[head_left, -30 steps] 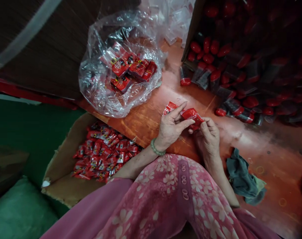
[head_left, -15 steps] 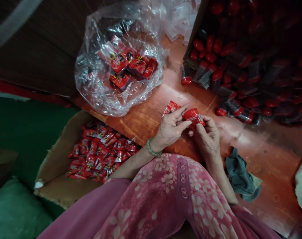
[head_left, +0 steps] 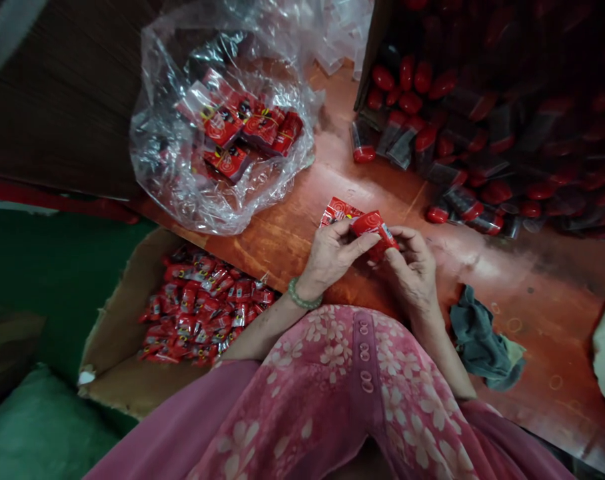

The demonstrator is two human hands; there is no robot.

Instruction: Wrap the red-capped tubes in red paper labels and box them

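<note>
Both hands hold one small red printed packet above the front edge of the reddish table. My left hand, with a green bead bracelet at the wrist, pinches its left side, thumb on top. My right hand grips its right end between thumb and fingers. Just behind my left hand, a flat red printed packet lies on the table, partly covered by the fingers.
A clear plastic bag with stacks of red packets lies back left. An open cardboard box of wrapped red packets sits lower left. Red-capped clear containers are heaped at right. A dark green cloth lies right of my right arm.
The view has shifted slightly. The held packet has turned a little between my fingers and shows more of its printed face; both hands keep their grip.
</note>
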